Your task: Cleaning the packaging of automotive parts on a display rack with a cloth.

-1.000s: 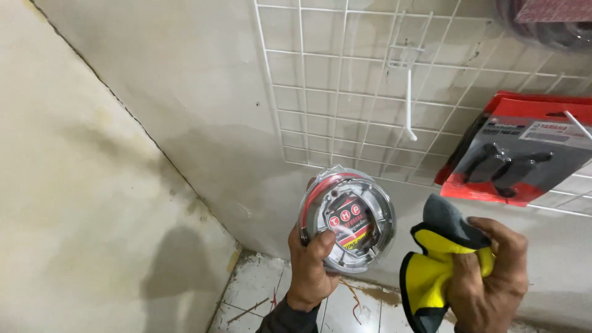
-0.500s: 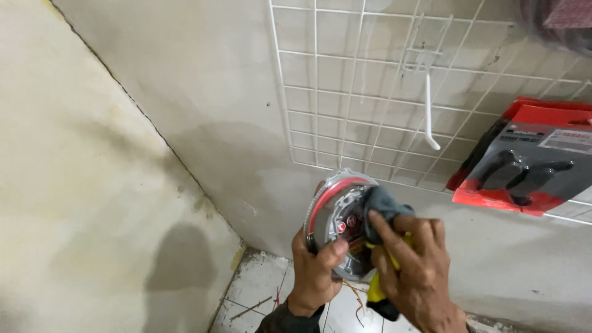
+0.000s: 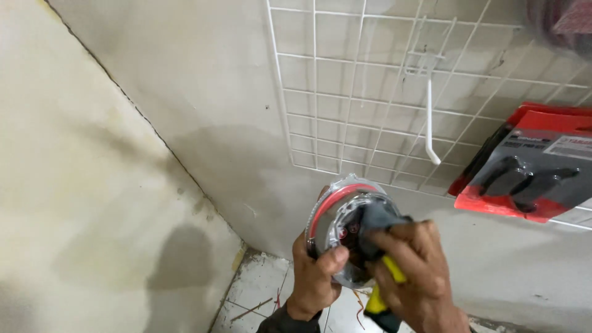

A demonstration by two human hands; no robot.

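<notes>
Head view: round clear package between left hand fingers, cloth-wrapped right hand fingers.

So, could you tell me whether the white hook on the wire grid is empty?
Empty: the white hook juts from the wire grid with nothing hanging on it.

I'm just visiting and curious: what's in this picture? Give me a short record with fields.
Left hand: left hand grips the round clear plastic package with a red ring inside, from below.
Right hand: right hand presses a grey and yellow cloth against the package's front.
Behind: white wire grid on the wall, with an empty white hook.
Right side: red and black carded tool pack hanging on the grid.
</notes>
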